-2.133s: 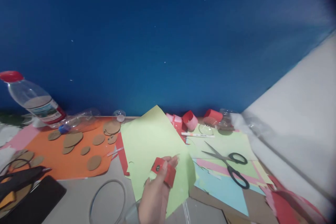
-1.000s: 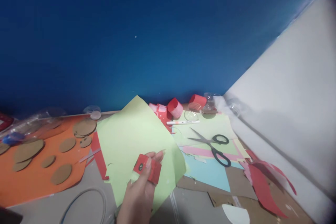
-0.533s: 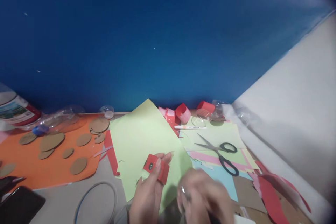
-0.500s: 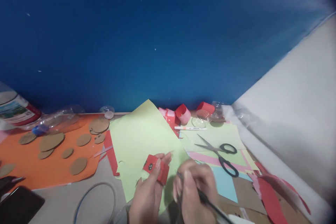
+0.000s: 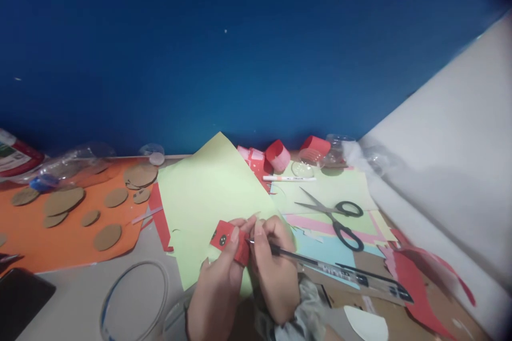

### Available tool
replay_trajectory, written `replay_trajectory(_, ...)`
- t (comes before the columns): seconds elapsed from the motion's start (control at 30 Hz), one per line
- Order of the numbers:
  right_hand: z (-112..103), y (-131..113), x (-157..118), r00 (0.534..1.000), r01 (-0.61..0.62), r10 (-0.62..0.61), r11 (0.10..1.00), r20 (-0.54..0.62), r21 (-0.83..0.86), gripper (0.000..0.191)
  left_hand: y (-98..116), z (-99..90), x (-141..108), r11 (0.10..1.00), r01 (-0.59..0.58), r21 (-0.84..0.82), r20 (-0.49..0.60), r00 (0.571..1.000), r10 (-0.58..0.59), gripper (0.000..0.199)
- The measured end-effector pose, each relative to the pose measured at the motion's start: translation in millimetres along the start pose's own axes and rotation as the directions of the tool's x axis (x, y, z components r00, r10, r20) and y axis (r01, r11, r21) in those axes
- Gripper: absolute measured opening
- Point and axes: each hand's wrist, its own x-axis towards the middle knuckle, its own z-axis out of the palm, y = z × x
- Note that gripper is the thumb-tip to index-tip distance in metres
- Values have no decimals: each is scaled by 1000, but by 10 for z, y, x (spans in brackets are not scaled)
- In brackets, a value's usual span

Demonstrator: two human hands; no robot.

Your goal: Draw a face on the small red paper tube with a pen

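Note:
In my left hand (image 5: 219,282) is a small red paper piece (image 5: 228,234) with dark eye-like spots on it, pinched under the thumb. My right hand (image 5: 276,266) grips a pen (image 5: 320,265) with a clear barrel and black grip. The pen's tip meets the right side of the red paper, close to my left thumb. Both hands are above a light green paper sheet (image 5: 200,186). Black-handled scissors (image 5: 334,213) lie spread on papers to the right of my right hand.
Cardboard discs (image 5: 108,237) lie on orange paper (image 5: 40,256) at the left, near a phone (image 5: 24,301) and a clear ring (image 5: 134,298). Red paper rolls (image 5: 278,155), a white marker (image 5: 288,178) and clear plastic pieces line the blue wall (image 5: 240,64). Red scraps (image 5: 420,293) lie right.
My right hand has moved up and left, bringing the pen's tip to the red paper. My left hand still holds the paper. The whole view has shifted slightly.

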Motion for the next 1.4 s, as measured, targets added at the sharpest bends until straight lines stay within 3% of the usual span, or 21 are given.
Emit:
replay_trajectory(0.07,-3,13,2,999,-25,25,999,27,26,69,-37,-61,-12,937,-237,256,115,970,214,34)
replay_trajectory(0.13,-7,25,3,999,-41,40,998,37,40,67,-54,-82,-8,712,-332,619,286,939,189,50)
replay_trajectory(0.27,-18,29,6,998,-40,38,998,51,49,65,-59,31,16,753,-365,547,107,923,370,27)
replay_trajectory(0.3,-20,27,7,998,-37,34,998,57,53,65,-74,69,19,683,-402,610,93,892,442,31)
replay_trajectory(0.37,-22,20,12,997,-35,30,997,69,68,65,-137,121,15,571,-401,716,100,869,485,76)
replay_trajectory(0.43,-18,6,19,997,-36,30,996,73,86,66,-228,129,1,627,-398,670,96,884,458,48)
replay_trajectory(0.5,-13,-19,29,998,-22,17,995,63,93,66,-306,100,-17,901,-293,319,-37,947,320,34)
replay_trajectory(0.53,-11,-34,34,998,-12,6,996,59,93,66,-326,76,-23,960,-233,156,-83,965,248,38)
replay_trajectory(0.57,-10,-49,40,998,-1,-4,996,59,92,66,-328,48,-25,982,-182,39,-106,977,185,39)
replay_trajectory(0.63,-12,-74,50,998,7,-13,996,64,92,66,-282,-14,-19,983,-164,83,-78,982,171,37)
replay_trajectory(0.7,-17,-82,54,996,-3,-4,996,85,87,67,-193,-66,-4,877,-242,416,109,970,217,38)
replay_trajectory(0.77,-21,-72,50,995,-21,12,996,100,86,68,-107,-90,10,630,-373,681,244,927,285,41)
replay_trajectory(0.87,-17,-35,30,996,-50,43,995,80,88,69,-35,-62,12,445,-402,800,310,912,267,62)
replay_trajectory(0.93,-16,-11,18,997,-64,59,994,56,91,69,-18,-18,3,515,-392,762,309,920,242,62)
replay_trajectory(1.03,-29,13,11,996,-65,60,994,69,87,71,-1,48,-12,869,-234,437,115,972,204,30)
replay_trajectory(1.17,-57,27,11,992,-78,70,995,108,65,74,-8,61,-4,801,-239,549,54,966,251,33)
replay_trajectory(1.23,-58,22,12,993,-78,72,995,97,67,74,-62,18,23,664,-315,678,107,936,336,31)
replay_trajectory(1.27,-56,17,13,994,-65,59,996,88,64,73,-101,-12,42,472,-398,787,197,887,418,36)
replay_trajectory(1.3,-52,9,15,996,-44,39,997,80,58,73,-142,-43,61,-270,-434,859,510,686,519,55)
replay_trajectory(1.33,-50,1,17,997,-20,16,999,76,51,73,-180,-69,77,-546,-321,773,614,595,519,52)
replay_trajectory(1.4,-48,-12,21,997,16,-18,999,74,37,73,-217,-90,91,-855,-112,506,738,570,361,40)
